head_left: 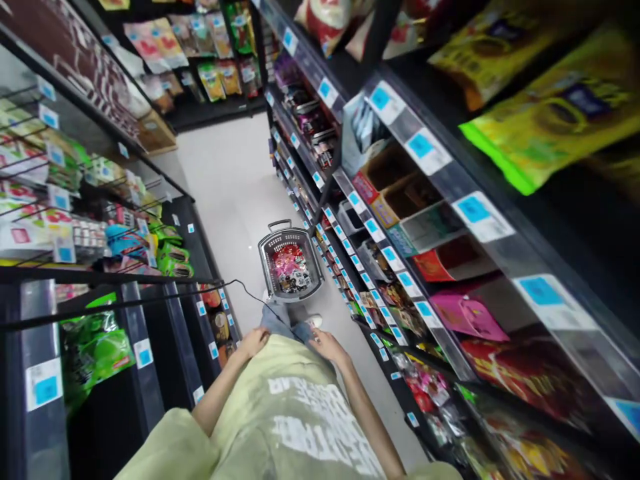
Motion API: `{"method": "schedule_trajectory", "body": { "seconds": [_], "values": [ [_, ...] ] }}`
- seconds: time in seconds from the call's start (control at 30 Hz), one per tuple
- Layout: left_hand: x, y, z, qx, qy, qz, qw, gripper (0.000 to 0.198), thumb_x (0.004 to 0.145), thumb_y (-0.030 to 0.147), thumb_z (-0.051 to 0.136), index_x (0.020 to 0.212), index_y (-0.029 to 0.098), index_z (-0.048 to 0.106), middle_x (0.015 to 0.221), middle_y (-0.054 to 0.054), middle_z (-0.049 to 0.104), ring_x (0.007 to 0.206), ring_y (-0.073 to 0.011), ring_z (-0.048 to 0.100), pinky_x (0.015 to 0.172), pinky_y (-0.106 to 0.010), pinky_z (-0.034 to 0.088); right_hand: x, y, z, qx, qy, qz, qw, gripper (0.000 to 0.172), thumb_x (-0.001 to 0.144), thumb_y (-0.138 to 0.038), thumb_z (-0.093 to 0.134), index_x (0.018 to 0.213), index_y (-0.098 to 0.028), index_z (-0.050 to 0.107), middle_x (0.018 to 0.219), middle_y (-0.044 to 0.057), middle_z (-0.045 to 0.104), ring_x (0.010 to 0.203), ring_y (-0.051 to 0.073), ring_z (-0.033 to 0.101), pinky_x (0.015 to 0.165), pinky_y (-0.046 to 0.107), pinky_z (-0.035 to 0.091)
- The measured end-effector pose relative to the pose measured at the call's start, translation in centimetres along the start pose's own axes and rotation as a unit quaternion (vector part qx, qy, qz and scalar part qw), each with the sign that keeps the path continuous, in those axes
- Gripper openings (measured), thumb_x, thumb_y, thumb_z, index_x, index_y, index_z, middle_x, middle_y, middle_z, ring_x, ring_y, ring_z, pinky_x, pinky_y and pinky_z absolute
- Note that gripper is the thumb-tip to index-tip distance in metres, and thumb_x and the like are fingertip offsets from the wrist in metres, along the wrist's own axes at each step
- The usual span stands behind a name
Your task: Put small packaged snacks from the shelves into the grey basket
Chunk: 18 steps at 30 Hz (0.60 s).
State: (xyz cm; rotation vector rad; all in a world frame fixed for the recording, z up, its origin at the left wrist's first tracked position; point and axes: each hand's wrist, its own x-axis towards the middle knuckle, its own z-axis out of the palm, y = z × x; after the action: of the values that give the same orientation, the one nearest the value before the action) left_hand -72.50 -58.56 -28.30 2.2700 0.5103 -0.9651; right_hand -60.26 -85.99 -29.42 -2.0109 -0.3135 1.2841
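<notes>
My left hand (253,341) is at my left hip, fingers closed on the side of my blue trousers (277,316) by the shirt hem. At the right hip, my right hand (326,345) likewise has its fingers curled in at the trousers. The fingertips of both hands are small and partly hidden against the cloth. Just ahead of my feet, a grey shopping basket (263,267) stands on the floor, its handle pointing away from me. Red, pink and black-and-white packets (290,267) lie inside it. Neither hand touches the basket.
Tall shelving with price tags lines both sides of the narrow aisle. Yellow bags (565,110) and open boxes (400,180) fill the right shelf (480,213). Green packs (103,353) hang on the left. A dark cord (150,301) crosses the view. More packets hang at the far end.
</notes>
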Motion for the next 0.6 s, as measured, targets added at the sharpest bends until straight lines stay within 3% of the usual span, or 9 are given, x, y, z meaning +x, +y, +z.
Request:
{"method": "schedule_trajectory", "body": {
  "seconds": [0.1,0.2,0.33,0.47,0.6],
  "values": [
    [1.0,-3.0,-0.1,-0.065,0.008,-0.089,0.994,0.030,0.095,0.019,0.041,0.108,0.015,0.068,0.115,-0.010,0.072,0.110,-0.0189,0.065,0.095,-0.027,0.046,3.6,-0.3,0.5,0.027,0.012,0.059,0.998,0.022,0.080,-0.018,0.065,0.102,-0.021,0.068,0.097,0.004,0.074,0.091,0.020,0.070,0.088,0.030,0.051],
    [2.6,-6.2,-1.8,-0.117,0.006,-0.154,0.981,0.029,0.099,0.028,0.043,0.114,0.013,0.064,0.116,-0.010,0.071,0.107,-0.0185,0.066,0.095,-0.032,0.049,6.7,-0.9,1.1,0.073,0.074,0.146,0.984,0.014,0.089,-0.018,0.057,0.101,-0.016,0.064,0.088,0.003,0.070,0.077,0.015,0.067,0.076,0.027,0.053],
    [5.6,-10.2,-4.7,-0.156,-0.031,-0.195,0.968,0.036,0.097,0.042,0.052,0.115,0.014,0.064,0.118,-0.010,0.068,0.112,-0.0214,0.063,0.101,-0.043,0.047,9.8,-2.3,2.7,0.114,0.132,0.248,0.953,0.022,0.097,-0.034,0.056,0.100,-0.012,0.060,0.084,0.001,0.064,0.065,0.010,0.060,0.062,0.025,0.052],
    [8.9,-12.9,-6.3,-0.169,-0.086,-0.233,0.954,0.038,0.095,0.046,0.056,0.113,0.014,0.066,0.117,-0.010,0.068,0.110,-0.0219,0.064,0.100,-0.046,0.048,12.7,-3.7,4.7,0.119,0.138,0.249,0.951,0.019,0.089,-0.033,0.062,0.094,-0.015,0.061,0.077,0.000,0.064,0.067,0.012,0.061,0.063,0.025,0.051],
    [11.9,-13.7,-6.5,-0.179,-0.116,-0.260,0.942,0.036,0.093,0.046,0.059,0.104,0.013,0.068,0.111,-0.009,0.070,0.108,-0.0221,0.065,0.100,-0.046,0.048,16.2,-5.2,6.4,0.109,0.109,0.195,0.969,0.026,0.077,-0.036,0.059,0.097,-0.019,0.062,0.078,0.001,0.070,0.079,0.019,0.067,0.067,0.027,0.053]
  ]
}}
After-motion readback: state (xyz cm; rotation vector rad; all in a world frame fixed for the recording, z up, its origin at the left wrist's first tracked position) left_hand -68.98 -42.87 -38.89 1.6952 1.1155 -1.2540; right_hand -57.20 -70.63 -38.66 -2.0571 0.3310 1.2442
